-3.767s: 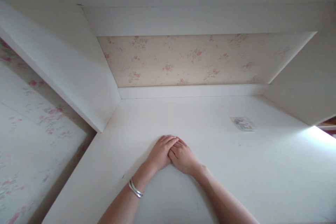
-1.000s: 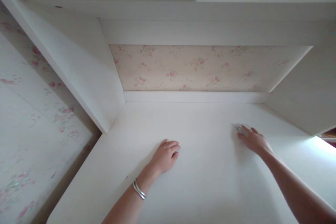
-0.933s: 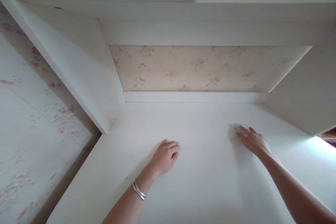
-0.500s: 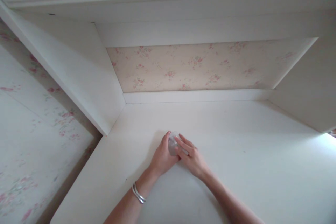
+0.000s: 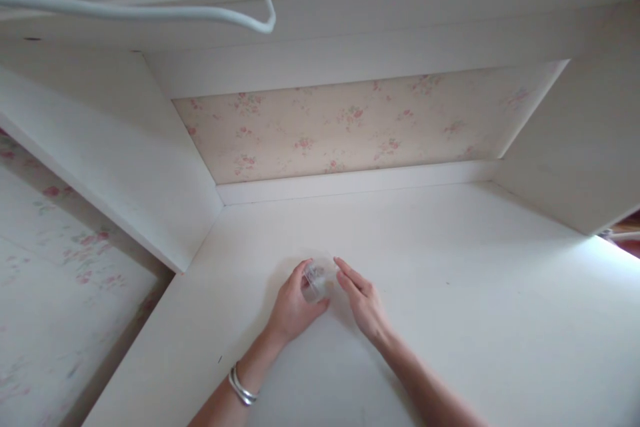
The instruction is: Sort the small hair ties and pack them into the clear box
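Observation:
My left hand (image 5: pixel 293 305) rests on the white desk (image 5: pixel 450 320) with its fingers curled round a small clear plastic box (image 5: pixel 317 279), which it holds tilted just above the surface. A silver bangle sits on that wrist. My right hand (image 5: pixel 361 300) lies beside the box on its right, fingers stretched out and together, tips close to the box but not gripping it. What is inside the box is too small to make out.
White side panels (image 5: pixel 150 167) wall in the desk on both sides, with floral wallpaper (image 5: pixel 350 127) at the back. Overhead runs a shelf with a white cable (image 5: pixel 150 12) hanging in a loop. Bright light falls at the right edge.
My right hand reached to the box at the right, brought it to the middle, and my left hand took hold of it. My right hand has now let go.

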Tool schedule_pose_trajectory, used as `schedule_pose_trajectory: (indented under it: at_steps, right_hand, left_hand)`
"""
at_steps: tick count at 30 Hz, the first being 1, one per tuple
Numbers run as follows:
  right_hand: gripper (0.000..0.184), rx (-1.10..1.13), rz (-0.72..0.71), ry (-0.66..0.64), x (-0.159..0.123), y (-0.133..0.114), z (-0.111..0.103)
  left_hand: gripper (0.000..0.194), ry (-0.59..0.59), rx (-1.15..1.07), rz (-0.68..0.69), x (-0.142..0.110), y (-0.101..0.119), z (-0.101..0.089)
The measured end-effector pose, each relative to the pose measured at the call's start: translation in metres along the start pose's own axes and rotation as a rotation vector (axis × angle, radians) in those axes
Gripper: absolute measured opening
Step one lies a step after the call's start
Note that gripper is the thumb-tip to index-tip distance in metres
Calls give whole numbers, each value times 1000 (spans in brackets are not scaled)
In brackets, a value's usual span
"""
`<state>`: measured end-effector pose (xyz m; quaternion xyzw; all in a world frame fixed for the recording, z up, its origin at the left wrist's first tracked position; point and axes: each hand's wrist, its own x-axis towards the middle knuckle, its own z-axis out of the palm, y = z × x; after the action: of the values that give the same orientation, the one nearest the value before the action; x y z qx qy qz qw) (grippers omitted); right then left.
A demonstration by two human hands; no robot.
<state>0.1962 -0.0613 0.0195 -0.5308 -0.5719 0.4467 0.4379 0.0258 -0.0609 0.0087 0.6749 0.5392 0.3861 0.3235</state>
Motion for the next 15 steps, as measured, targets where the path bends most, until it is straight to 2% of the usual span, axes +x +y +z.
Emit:
schedule_pose_trajectory:
  at_steps: [4,9,12,15]
  right_hand:
    - [53,110,78,81,10,6,-16]
    - [57,167,68,63,15,18,-23]
    - [57,167,58,40,16,20,-22]
    - [56,189,65,43,18,20,-21]
  left_hand:
    - [71,76,110,25,17,-6,-24]
    - [70,143,475,87,58,-15,-69]
    - [69,121,676,67,81,-21,-91]
    - [69,26,852,149,96,-27,-104]
